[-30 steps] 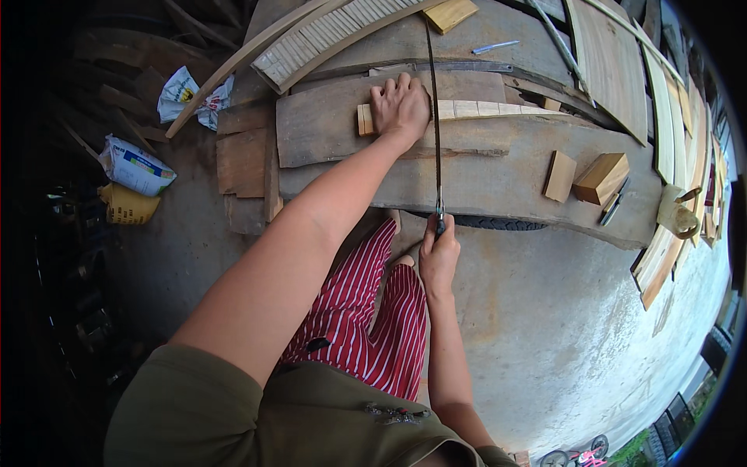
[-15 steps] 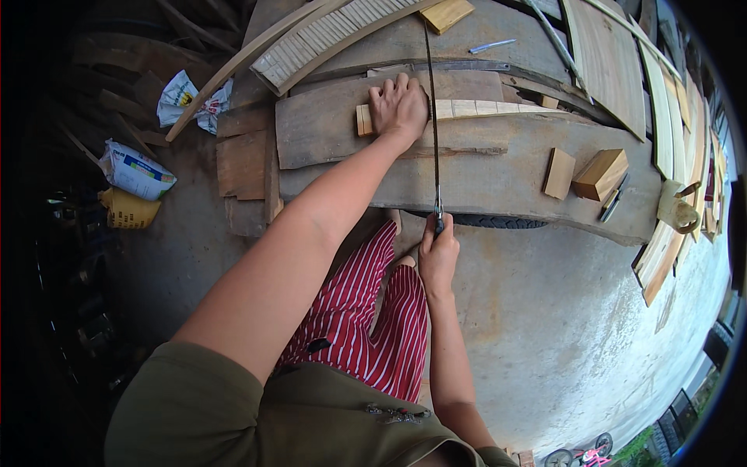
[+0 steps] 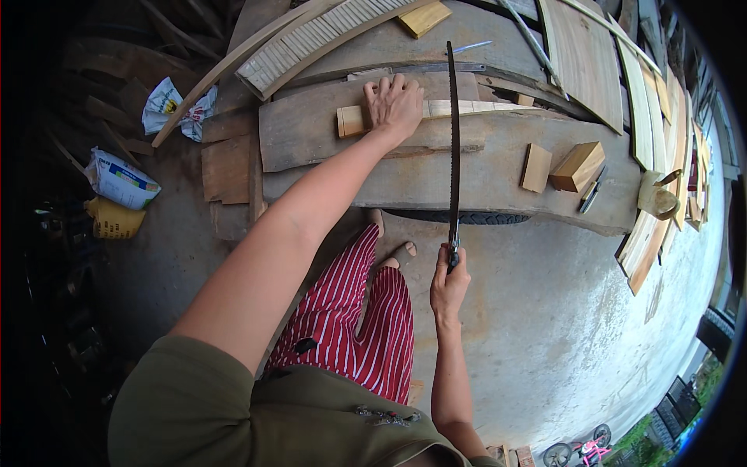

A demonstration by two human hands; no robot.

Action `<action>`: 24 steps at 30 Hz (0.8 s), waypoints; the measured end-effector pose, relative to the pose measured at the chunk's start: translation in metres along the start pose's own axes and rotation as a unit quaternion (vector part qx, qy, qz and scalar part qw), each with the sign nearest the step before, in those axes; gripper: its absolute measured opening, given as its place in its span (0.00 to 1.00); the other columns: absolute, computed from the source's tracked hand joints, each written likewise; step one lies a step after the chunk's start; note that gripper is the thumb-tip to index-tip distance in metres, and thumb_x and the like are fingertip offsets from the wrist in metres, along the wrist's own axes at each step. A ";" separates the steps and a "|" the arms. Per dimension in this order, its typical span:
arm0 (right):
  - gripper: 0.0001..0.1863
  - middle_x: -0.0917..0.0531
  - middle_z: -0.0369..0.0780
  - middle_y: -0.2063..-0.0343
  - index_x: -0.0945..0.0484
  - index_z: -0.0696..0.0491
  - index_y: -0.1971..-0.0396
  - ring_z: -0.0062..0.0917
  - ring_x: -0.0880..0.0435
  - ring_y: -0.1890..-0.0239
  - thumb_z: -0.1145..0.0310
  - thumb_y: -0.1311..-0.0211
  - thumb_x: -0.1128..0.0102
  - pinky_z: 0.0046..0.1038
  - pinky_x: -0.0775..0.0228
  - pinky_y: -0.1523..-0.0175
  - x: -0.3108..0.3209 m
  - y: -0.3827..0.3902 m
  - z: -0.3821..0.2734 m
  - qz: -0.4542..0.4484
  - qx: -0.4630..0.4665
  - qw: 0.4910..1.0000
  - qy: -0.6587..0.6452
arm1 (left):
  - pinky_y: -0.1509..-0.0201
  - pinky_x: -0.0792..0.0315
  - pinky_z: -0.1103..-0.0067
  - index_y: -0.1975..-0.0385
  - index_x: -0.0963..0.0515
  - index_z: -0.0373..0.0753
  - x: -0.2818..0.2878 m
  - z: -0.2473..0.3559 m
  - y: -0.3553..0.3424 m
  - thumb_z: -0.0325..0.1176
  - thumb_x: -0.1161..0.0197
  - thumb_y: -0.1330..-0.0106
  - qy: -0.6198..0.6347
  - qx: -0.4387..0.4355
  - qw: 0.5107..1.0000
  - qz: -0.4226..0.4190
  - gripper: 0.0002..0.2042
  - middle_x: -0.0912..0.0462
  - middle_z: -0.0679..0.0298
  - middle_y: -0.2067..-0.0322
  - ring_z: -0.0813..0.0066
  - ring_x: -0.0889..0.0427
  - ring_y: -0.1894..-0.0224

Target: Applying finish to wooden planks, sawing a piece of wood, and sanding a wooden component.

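Note:
My left hand point(image 3: 394, 109) has its curled fingers over a pale wooden strip point(image 3: 350, 120), which is marked with cross lines and lies on a weathered grey board point(image 3: 296, 152). My right hand point(image 3: 449, 276) grips the handle of a saw, whose long toothed blade point(image 3: 454, 140) points away from me across the strip, a little right of my left hand. Whether the blade touches the strip is unclear. Two wood blocks point(image 3: 535, 167) point(image 3: 574, 170) and pens point(image 3: 591, 189) lie to the right, and another pen point(image 3: 472, 44) lies beyond the blade.
Loose planks point(image 3: 580, 62) and a curved grooved piece point(image 3: 296, 54) lie on the bench's far side. An object like a masking tape roll point(image 3: 659, 194) sits at the right. Bags point(image 3: 124, 177) are at the left. A tyre point(image 3: 506, 219) is under the boards, above a concrete floor point(image 3: 560, 327).
My right hand and the saw have moved right and back toward me, with the blade's tip now lower in the picture. The whole view has shifted slightly; my left hand stays on the strip.

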State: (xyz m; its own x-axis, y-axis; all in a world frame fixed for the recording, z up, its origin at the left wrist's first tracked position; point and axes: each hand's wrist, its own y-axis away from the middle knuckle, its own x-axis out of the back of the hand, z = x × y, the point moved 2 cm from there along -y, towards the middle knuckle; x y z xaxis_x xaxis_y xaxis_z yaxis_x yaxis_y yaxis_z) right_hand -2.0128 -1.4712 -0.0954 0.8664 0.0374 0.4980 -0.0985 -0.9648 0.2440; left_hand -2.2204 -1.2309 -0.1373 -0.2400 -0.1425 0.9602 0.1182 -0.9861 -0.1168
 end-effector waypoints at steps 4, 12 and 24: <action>0.08 0.27 0.48 0.84 0.28 0.57 0.62 0.40 0.28 0.85 0.66 0.27 0.49 0.32 0.39 0.78 -0.010 0.007 0.013 -0.004 0.021 0.999 0.024 | 0.43 0.44 0.64 0.63 0.21 0.44 -0.008 0.011 -0.003 0.42 0.52 0.29 -0.026 0.053 0.998 0.020 0.13 0.23 0.61 0.59 0.64 0.27 0.52; 0.05 0.25 0.52 0.81 0.30 0.56 0.62 0.50 0.24 0.79 0.71 0.31 0.46 0.41 0.35 0.75 0.002 0.027 0.023 -0.040 0.038 0.996 0.077 | 0.42 0.43 0.67 0.62 0.21 0.42 -0.008 0.013 -0.004 0.34 0.53 0.32 -0.047 0.061 0.997 0.013 0.12 0.24 0.61 0.58 0.64 0.27 0.50; 0.05 0.24 0.55 0.80 0.31 0.58 0.61 0.53 0.22 0.76 0.72 0.31 0.48 0.44 0.35 0.73 -0.041 -0.064 0.005 -0.015 0.095 0.993 0.063 | 0.41 0.44 0.68 0.63 0.22 0.41 -0.010 0.012 -0.005 0.29 0.52 0.35 -0.063 0.063 0.996 -0.005 0.10 0.25 0.60 0.58 0.65 0.28 0.50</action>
State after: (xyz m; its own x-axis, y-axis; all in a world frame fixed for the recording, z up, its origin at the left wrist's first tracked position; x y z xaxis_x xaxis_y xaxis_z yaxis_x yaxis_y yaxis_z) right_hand -2.0400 -1.4121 -0.1355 0.7987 0.0870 0.5954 0.0308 -0.9941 0.1040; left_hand -2.2066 -1.2237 -0.1434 -0.1202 -0.1124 0.9864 0.2378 -0.9679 -0.0813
